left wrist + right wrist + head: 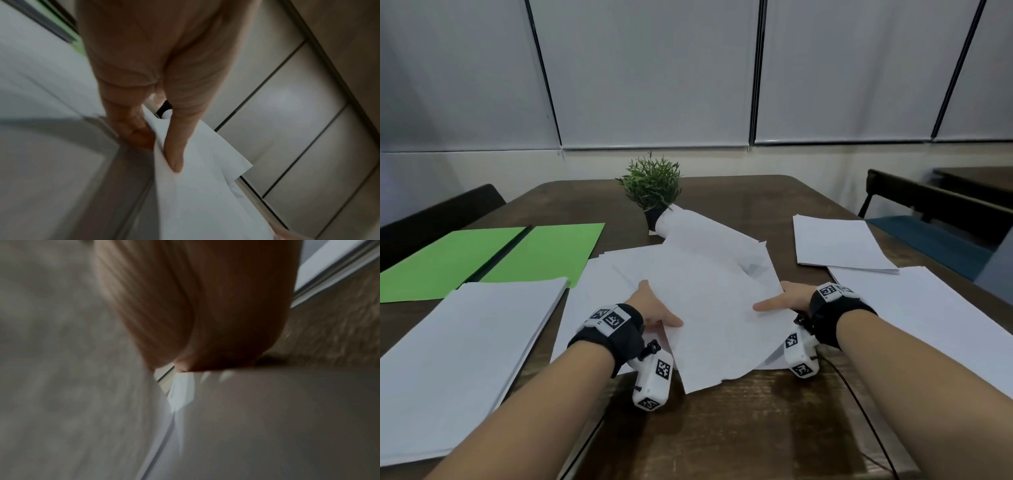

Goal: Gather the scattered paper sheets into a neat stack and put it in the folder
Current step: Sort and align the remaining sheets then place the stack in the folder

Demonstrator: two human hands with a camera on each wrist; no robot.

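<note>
Between the two hands, a loose, uneven bundle of white paper sheets is lifted at a tilt above the brown table, its edges fanned out and unaligned, its far end curling over toward a small potted plant. The left hand pinches the bundle's left edge, thumb on top and fingers underneath. The right hand holds the right edge, thumb lying across the top sheet; its fingers are hidden under the paper. More white sheets lie flat under the bundle. Left of the left hand sits another white pile, and beyond it an open green folder lies flat. Right of the right hand are two more white piles.
</note>
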